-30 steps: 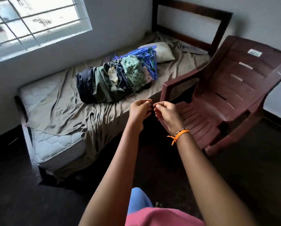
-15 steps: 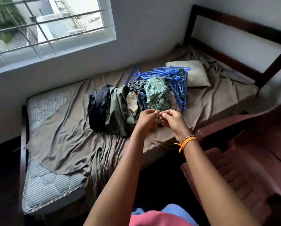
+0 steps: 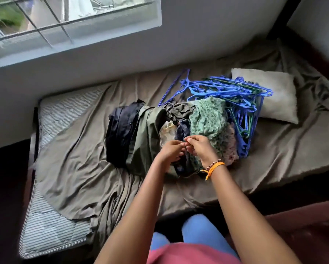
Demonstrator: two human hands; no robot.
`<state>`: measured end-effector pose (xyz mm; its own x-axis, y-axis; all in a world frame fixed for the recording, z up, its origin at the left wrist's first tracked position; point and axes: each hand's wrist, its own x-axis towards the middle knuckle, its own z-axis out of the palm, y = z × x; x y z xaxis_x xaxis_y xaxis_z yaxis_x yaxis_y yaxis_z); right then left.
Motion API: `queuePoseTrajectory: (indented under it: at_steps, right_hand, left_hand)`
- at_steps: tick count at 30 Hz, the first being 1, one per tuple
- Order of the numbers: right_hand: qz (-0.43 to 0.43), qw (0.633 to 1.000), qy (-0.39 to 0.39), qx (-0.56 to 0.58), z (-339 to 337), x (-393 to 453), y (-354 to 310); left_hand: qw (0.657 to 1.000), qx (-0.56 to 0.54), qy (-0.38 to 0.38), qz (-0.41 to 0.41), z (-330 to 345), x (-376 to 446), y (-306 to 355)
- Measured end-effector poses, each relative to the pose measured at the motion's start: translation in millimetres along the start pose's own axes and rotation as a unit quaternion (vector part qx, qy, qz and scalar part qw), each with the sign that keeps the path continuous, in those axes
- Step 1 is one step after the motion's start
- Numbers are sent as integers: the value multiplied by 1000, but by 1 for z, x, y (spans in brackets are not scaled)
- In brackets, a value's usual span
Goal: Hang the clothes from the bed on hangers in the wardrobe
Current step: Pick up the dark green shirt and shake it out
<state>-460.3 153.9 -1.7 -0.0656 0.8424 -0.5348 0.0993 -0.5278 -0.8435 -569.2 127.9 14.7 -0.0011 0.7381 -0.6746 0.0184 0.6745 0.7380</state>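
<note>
Bed (image 3: 68, 168): head end and right side cut off by the picture's edge. Window (image 3: 64, 20): upper part cropped, outdoor view blurred. Clothes pile (image 3: 150, 130): near side hidden behind the left hand (image 3: 169, 152) and right hand (image 3: 200, 148). Whether the curled fingertips pinch anything cannot be told. Hangers (image 3: 226, 92): tangled, number indeterminate.

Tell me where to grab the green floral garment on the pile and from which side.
Pinch the green floral garment at its near edge, by the right hand, coming from above on the bed's open side. It lies on top of the clothes pile; the blue hangers crowd its far and right edges.
</note>
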Motion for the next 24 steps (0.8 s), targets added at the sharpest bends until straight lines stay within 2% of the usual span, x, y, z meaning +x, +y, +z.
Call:
queuePoseTrajectory:
  at_steps: [3, 7, 11, 14, 16, 19, 21, 22, 24]
  right_hand:
    - [12, 997, -47, -57, 21, 46, -3]
    - [39, 982, -122, -140, 65, 97, 2]
    - [85, 984, -122, -99, 112, 146, 9]
    - [120, 988, -78, -64, 142, 181, 17]
    - [123, 987, -19, -102, 157, 202, 27]
    - [80, 977, 60, -186, 157, 214, 26]
    - [26, 986, 90, -138, 148, 204, 10]
    - [12, 994, 93, -62, 141, 191, 0]
    - [-5, 998, 38, 45, 126, 164, -11]
  left_hand:
    - [998, -44, 45, -6, -23, 33, 4]
    - [986, -70, 147, -41, -62, 68, -12]
    - [975, -60, 202, -76, -98, 102, -29]
    - [974, -50, 206, -82, -118, 118, -33]
    - [975, -43, 205, -80, -131, 129, -38]
    - [974, -33, 219, -47, -145, 139, -38]
    - [974, -36, 225, -17, -152, 142, -27]
    - [978, -33, 208, -13, -154, 145, -19]
    - [993, -55, 95, -49, -150, 152, 2]
